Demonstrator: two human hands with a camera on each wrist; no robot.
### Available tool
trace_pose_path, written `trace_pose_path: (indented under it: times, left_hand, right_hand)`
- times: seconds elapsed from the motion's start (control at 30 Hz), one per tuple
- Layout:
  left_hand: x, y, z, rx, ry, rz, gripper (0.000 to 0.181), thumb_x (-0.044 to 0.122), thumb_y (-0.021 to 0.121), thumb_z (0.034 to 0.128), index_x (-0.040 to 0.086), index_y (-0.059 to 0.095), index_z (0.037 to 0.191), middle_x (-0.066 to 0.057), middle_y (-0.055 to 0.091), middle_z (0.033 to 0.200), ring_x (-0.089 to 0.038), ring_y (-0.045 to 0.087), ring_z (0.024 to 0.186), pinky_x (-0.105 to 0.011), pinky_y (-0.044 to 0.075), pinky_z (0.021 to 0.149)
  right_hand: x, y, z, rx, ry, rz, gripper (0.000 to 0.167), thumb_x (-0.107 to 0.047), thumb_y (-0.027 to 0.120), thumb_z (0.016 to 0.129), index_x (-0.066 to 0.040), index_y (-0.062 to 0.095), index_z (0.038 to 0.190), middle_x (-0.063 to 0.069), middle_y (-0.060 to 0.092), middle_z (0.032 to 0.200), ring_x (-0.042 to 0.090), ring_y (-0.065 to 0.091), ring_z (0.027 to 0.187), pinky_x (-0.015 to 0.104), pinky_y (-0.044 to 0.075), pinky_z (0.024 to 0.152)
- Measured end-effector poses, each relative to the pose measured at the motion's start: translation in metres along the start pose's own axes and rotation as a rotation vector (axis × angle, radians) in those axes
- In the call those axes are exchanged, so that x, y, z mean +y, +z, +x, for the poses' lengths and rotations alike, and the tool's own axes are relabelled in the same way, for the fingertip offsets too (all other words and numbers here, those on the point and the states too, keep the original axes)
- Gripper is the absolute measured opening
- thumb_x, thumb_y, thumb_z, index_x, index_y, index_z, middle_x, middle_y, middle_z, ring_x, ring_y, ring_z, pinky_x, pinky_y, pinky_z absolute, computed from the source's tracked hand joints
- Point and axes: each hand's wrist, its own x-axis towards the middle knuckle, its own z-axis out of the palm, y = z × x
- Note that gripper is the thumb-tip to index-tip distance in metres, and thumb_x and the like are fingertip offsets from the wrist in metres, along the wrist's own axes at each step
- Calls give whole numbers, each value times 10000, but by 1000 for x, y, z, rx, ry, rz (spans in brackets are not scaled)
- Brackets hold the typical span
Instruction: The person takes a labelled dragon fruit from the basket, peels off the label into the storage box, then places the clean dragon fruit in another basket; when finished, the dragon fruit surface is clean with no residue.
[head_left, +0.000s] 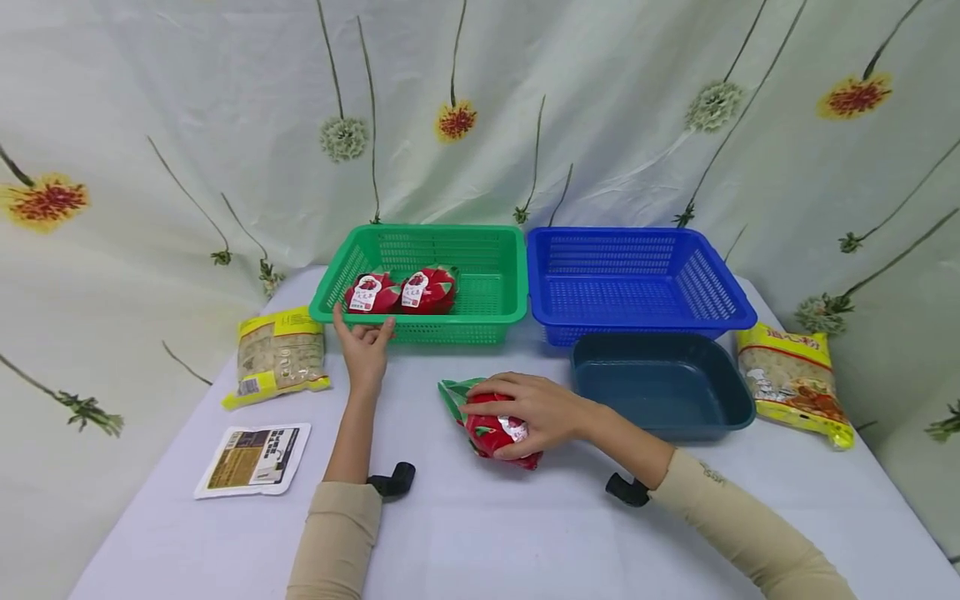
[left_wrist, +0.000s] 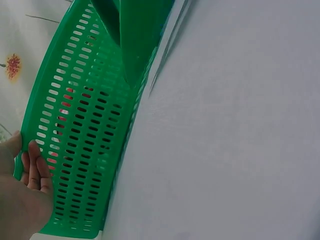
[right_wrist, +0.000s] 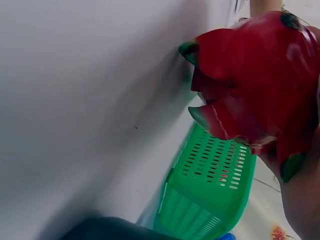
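Note:
In the head view my left hand [head_left: 365, 350] grips the front rim of the green basket [head_left: 480, 329] near its left corner, thumb and fingers around the edge. Inside that basket two red packaged dragon fruits [head_left: 429, 292] lie side by side at the left. My right hand [head_left: 536, 412] holds another red dragon fruit [head_left: 491, 429] with green tips, fingers curled over it, in front of the green basket. The right wrist view shows this fruit [right_wrist: 255, 75] close up. In the left wrist view, my left hand [left_wrist: 25, 195] is at the green basket's slotted side [left_wrist: 85, 135].
A blue basket [head_left: 637, 321] stands right of the green one, with a dark teal tub [head_left: 663, 392] before it. Yellow packets lie at left [head_left: 281, 354] and right [head_left: 795, 379]. A flat white and brown packet [head_left: 253, 458] lies at front left.

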Motion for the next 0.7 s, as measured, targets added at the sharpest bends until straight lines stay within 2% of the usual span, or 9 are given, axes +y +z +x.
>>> trace_pose_path:
  times: [0.13, 0.23, 0.3, 0.4, 0.47, 0.53, 0.6, 0.7]
  left_hand:
    - [11, 4, -8, -9, 2, 11, 851, 103, 614, 883, 112, 2, 1475, -55, 496, 875, -105, 561, 724, -155, 485, 707]
    - [13, 6, -10, -12, 7, 12, 848, 104, 613, 884, 107, 4, 1473, -52, 495, 872, -104, 561, 727, -151, 483, 709]
    - [12, 6, -10, -14, 11, 9, 849, 105, 615, 883, 105, 4, 1473, -48, 498, 873, -107, 563, 732, -150, 483, 712]
    - [12, 6, -10, -13, 16, 4, 854, 105, 620, 879, 102, 7, 1473, -45, 502, 872, -109, 567, 730, -150, 486, 711]
    - [12, 5, -9, -7, 15, 8, 859, 111, 627, 874, 104, 12, 1474, -47, 506, 873, -103, 569, 726, -147, 484, 708]
    - [11, 4, -8, -5, 15, 13, 867, 118, 632, 871, 105, 11, 1474, -49, 507, 872, -88, 569, 715, -142, 480, 703]
    - [11, 3, -8, -1, 12, 14, 868, 117, 633, 870, 107, 11, 1475, -54, 506, 873, -86, 570, 708, -144, 480, 701]
    - [12, 2, -8, 5, 1, 10, 866, 109, 630, 872, 115, 10, 1476, -54, 505, 878, -87, 570, 702, -144, 482, 704]
  right_hand:
    - [3, 1, 0, -83, 77, 50, 639, -571, 549, 827, -294, 416, 1388, -24, 383, 1394, 157, 329, 1271, 363, 406, 955]
    - [3, -2, 0, -130, 135, 72, 677, -604, 535, 816, -329, 366, 1411, -15, 330, 1440, 160, 285, 1306, 386, 361, 997]
    - [0, -3, -1, -135, 197, 60, 746, -643, 532, 792, -347, 302, 1436, 8, 289, 1464, 189, 264, 1321, 410, 349, 1006]
    - [-9, -4, -5, -102, 339, -2, 915, -717, 520, 741, -310, 166, 1479, 59, 228, 1491, 253, 241, 1336, 460, 320, 1019]
    - [-16, -3, -8, -70, 448, -47, 1036, -764, 503, 710, -246, 68, 1495, 96, 202, 1500, 283, 248, 1337, 472, 315, 1023]
    - [-24, -1, -12, -30, 557, -40, 1131, -784, 506, 689, -170, 2, 1494, 129, 172, 1508, 306, 321, 1306, 472, 350, 1001]
    - [-31, 3, -16, 8, 664, 29, 1183, -778, 531, 680, -123, -36, 1486, 139, 135, 1517, 327, 415, 1243, 465, 415, 944]
    - [-39, 9, -19, 80, 814, 229, 1229, -723, 616, 668, -101, -67, 1478, 142, 90, 1523, 349, 432, 1223, 483, 452, 891]
